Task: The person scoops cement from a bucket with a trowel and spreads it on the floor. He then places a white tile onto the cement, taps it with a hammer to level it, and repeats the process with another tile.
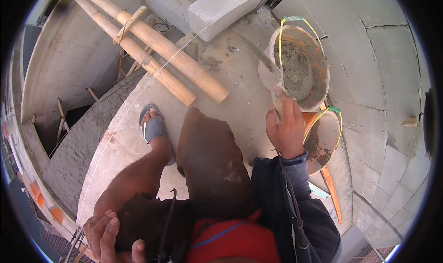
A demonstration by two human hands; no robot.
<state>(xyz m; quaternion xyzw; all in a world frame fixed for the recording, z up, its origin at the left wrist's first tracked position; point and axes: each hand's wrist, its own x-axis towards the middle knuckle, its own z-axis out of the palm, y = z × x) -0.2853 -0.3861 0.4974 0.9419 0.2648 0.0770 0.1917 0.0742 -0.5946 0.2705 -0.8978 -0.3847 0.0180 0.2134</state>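
Grey, grainy mortar [296, 74] lies in a round bucket [322, 74] near the trowel [269, 63].

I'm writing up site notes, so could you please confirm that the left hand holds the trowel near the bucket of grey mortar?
Not quite: the head view shows the right hand holding the trowel near the bucket of grey mortar; the left hand is at the lower left.
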